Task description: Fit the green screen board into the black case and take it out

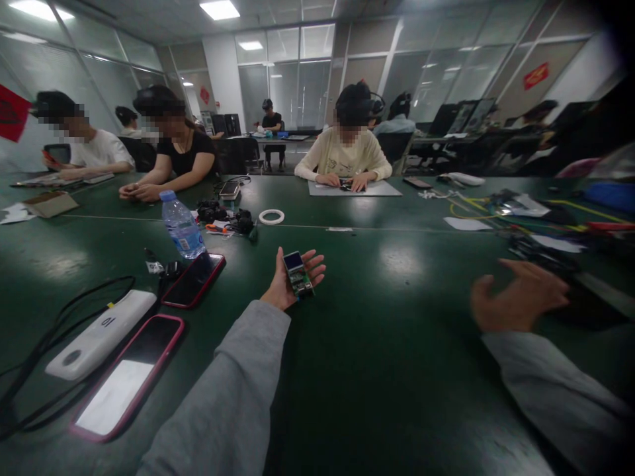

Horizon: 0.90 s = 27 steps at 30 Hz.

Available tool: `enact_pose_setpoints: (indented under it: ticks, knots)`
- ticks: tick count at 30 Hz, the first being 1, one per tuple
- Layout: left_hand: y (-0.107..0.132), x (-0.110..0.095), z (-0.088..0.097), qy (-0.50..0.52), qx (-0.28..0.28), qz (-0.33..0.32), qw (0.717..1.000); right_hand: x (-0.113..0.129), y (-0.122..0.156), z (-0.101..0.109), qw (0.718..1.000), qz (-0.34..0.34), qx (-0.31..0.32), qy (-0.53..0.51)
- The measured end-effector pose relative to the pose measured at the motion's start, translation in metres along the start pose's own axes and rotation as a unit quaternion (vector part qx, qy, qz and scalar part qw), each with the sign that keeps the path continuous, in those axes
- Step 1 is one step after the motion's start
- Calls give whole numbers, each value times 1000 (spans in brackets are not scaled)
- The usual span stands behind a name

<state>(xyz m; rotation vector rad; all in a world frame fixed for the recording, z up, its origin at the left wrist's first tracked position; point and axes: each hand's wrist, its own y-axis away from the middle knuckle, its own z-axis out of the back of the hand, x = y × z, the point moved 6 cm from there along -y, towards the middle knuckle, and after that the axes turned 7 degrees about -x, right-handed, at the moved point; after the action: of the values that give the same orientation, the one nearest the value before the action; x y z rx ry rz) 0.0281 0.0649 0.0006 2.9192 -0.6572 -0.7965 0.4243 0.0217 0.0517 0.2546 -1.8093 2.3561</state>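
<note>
A small green circuit board (297,277) with a dark display at its top end rests across the palm of my left hand (285,281). The thumb of that hand lies along one edge of the board, and the fingers extend past the other. Well off to the right, my right hand (520,294) is over the table, smeared by motion. Its thumb stands apart from the fingers and no object shows in it. Closest to it are a dark tangle of parts (540,254) and a dark flat object at the right edge.
Left of my left arm lie a pink-edged phone (129,377), a white device (102,334) with black cables, a red-edged phone (194,281) and a water bottle (182,225). A white tape ring (271,211) lies beyond. Across the green table (377,317), several people sit.
</note>
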Motion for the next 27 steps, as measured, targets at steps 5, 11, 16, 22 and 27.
enact_pose_setpoints:
  ticks: [5, 11, 16, 22, 27]
  knots:
    - [0, 1, -1, -7, -10, -7, 1000, 177, 43, 13, 963, 163, 76, -200]
    - [3, 1, -8, -16, 8, 11, 1000, 322, 91, 58, 851, 267, 211, -401]
    - [3, 0, -5, -25, -8, 18, 1000, 329, 96, 54, 854, 242, 248, -389]
    - [0, -1, 1, -30, -20, 3, 999, 312, 93, 35, 889, 180, 268, -326]
    - [-1, 0, 2, -31, -17, -3, 999, 315, 99, 25, 876, 202, 311, -309]
